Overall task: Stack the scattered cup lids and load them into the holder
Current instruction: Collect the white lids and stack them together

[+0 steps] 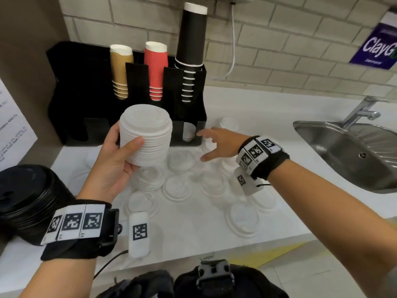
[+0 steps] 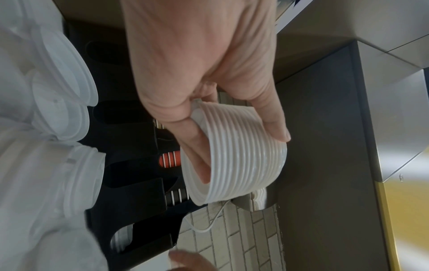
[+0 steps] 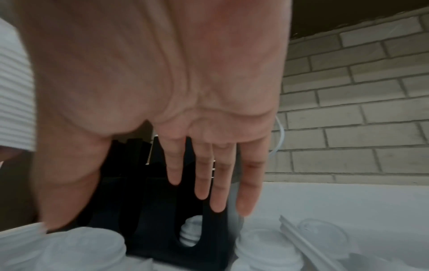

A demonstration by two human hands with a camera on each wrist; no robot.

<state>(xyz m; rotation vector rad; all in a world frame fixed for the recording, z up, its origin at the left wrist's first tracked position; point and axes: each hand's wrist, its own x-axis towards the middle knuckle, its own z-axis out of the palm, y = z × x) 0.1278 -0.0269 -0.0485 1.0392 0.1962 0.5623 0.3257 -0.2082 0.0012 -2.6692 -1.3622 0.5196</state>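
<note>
Counter (image 1: 193, 239): white, with a steel sink (image 1: 348, 147) set in at its right end.
Holder (image 1: 86, 100): black, at the back left corner against the wall; three upper slots carry cup stacks, and a few white lids show in its lower right slot.
Black lids (image 1: 28, 201): a stack at the left edge.
Scattered lids (image 1: 178, 188): white, spread over the counter's middle in front of the holder.
Lid stack (image 1: 146, 134): white, held above the counter before the holder.
Left hand (image 1: 113, 160): fingers and thumb wrapped round the lid stack.
Right hand (image 1: 221, 143): fingers straight and spread, holding nothing, just beside the holder's lower right corner.
</note>
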